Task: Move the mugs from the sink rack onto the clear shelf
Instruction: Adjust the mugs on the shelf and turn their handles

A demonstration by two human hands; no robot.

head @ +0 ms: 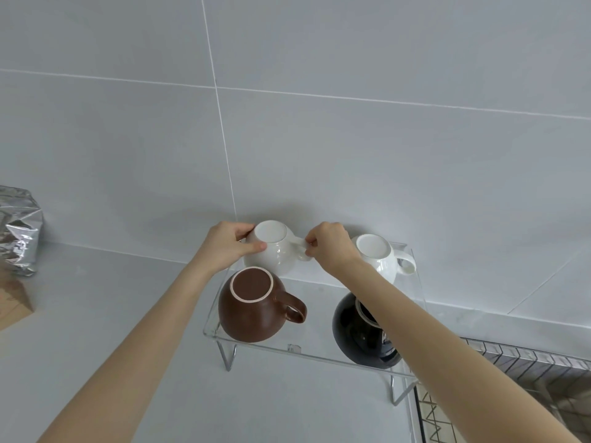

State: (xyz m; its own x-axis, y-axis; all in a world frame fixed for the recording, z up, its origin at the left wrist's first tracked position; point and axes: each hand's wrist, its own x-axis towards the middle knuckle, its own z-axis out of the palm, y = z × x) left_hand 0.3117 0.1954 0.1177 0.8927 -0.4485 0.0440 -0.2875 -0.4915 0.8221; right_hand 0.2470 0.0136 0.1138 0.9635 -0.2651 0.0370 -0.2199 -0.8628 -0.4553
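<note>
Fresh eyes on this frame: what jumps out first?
Both hands meet at the back-left white mug on the clear shelf: left hand on its body, right hand at its handle. Three more upside-down mugs share the shelf: brown mug front left, black mug front right, second white mug back right.

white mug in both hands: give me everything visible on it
The white mug is glossy, ceramic-looking, round-bellied, and upside down, its flat matte base facing the camera. It sits at the back left of the clear shelf, near the tiled wall, behind the brown mug. Its handle points right, toward the second white mug. The left hand grips its body from the left; the right hand pinches the handle. Whether its rim rests on the shelf cannot be told.
</note>
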